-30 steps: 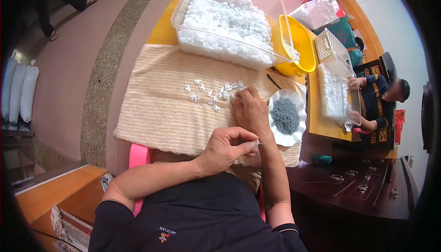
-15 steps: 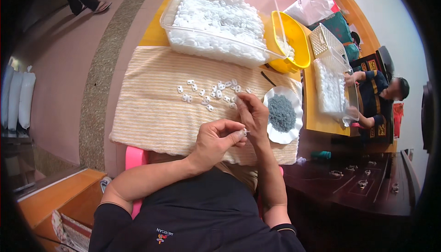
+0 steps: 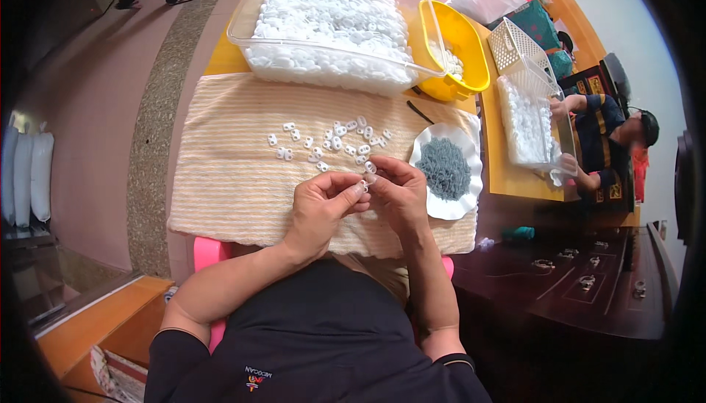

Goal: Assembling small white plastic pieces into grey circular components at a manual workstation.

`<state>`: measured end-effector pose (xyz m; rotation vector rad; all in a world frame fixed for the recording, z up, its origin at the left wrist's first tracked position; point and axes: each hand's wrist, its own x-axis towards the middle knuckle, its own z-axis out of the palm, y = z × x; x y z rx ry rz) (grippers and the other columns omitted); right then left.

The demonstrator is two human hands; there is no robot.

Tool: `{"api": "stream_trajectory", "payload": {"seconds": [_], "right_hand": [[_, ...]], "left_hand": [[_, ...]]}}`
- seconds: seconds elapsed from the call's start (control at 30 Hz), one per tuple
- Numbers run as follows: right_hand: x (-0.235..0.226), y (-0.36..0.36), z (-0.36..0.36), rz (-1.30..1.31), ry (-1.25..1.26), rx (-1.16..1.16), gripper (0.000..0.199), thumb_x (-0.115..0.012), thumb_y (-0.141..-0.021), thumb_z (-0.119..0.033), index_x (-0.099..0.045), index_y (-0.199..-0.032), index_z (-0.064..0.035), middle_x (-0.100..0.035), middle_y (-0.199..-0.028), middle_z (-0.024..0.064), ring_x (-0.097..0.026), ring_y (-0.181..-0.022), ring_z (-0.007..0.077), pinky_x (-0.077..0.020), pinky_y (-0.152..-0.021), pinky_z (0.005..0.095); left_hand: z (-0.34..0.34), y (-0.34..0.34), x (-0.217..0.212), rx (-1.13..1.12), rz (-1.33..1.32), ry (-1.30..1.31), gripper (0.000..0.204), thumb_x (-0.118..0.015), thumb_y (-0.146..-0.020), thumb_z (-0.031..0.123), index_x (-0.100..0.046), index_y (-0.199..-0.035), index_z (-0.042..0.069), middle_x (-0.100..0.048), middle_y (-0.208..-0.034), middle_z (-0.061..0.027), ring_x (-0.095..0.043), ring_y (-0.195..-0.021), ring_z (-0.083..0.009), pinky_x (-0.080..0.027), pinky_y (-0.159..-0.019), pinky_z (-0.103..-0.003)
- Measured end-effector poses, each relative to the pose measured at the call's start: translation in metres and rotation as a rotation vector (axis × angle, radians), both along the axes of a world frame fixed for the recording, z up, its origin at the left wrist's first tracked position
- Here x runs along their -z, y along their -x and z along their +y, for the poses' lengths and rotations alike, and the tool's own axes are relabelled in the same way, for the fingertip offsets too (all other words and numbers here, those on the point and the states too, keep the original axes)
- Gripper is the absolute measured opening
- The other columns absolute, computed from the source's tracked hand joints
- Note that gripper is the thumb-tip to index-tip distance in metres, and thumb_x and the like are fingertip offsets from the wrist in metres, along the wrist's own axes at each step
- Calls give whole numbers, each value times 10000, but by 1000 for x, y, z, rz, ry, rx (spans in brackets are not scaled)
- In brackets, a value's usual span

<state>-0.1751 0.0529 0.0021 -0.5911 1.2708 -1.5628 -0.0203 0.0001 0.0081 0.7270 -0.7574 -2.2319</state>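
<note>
Both hands meet here, low over the striped towel (image 3: 220, 190), fingertips almost together, so that two small things sit face to face. The left hand (image 3: 323, 208), coming in from eight o'clock, has thumb and forefinger narrowed on a small pale bit (image 3: 365, 184); its exact shape is too small to call. The right hand (image 3: 397, 191), from four o'clock, pinches a white two-holed piece (image 3: 370, 168) by its edge, apparently to leave the holes uncovered. Tips only on both sides, and that looks right for parts this tiny!

Up at ten to eleven o'clock from the fingers, loose white pieces (image 3: 337, 143) lie spread in a single layer, presumably so each can be picked singly; the towel's nap likely stops them skating. At three o'clock there's the frilled white dish (image 3: 450, 212), its raised rim corralling a heap of grey bits (image 3: 443, 168) within easy right-hand reach. And out at twelve, on the table (image 3: 214, 63), the clear bin (image 3: 246, 54) brimming with white pieces, parked clear of the elbows.
</note>
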Motion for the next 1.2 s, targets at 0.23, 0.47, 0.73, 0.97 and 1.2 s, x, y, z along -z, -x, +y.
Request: {"api": "stream_trajectory", "payload": {"seconds": [0.23,0.47,0.73,0.97,1.2], "right_hand": [[5,5,3,-62,-12,-34,265,-654,-824,50,-626,-1087,55,-682,-973,118,-659,-830,158,-540,-758,265],[2,2,3,-117,-11,-14,208,-659,-824,46,-639,-1031,50,-688,-932,116,-663,-803,154,-541,-751,265],[1,-1,5,10,-17,-65,185,-675,-828,20,-649,-1010,35,-693,-900,104,-662,-797,144,-537,-742,250],[3,-2,5,135,-33,-89,181,-684,-834,9,-653,-1010,36,-694,-915,94,-659,-813,128,-538,-755,248],[0,-9,4,307,-12,-79,191,-691,-842,-8,-653,-1020,46,-696,-901,70,-646,-809,98,-531,-726,225]], "left_hand": [[-2,2,5,-15,-3,-23,154,-616,-887,-1,-619,-1038,-28,-669,-897,-109,-661,-789,-150,-578,-734,-267],[-5,2,8,-31,-11,-32,150,-616,-886,0,-621,-1028,-46,-669,-907,-103,-660,-803,-139,-573,-726,-248],[-4,4,8,-69,-28,39,148,-631,-884,16,-637,-1026,-23,-676,-912,-82,-646,-805,-116,-543,-748,-228],[-3,3,9,-96,-26,7,144,-632,-885,19,-643,-1023,-19,-679,-914,-77,-639,-801,-111,-529,-759,-227],[-6,3,11,-119,-25,11,144,-636,-881,15,-640,-1020,-23,-675,-907,-73,-632,-805,-110,-522,-762,-225]]}}
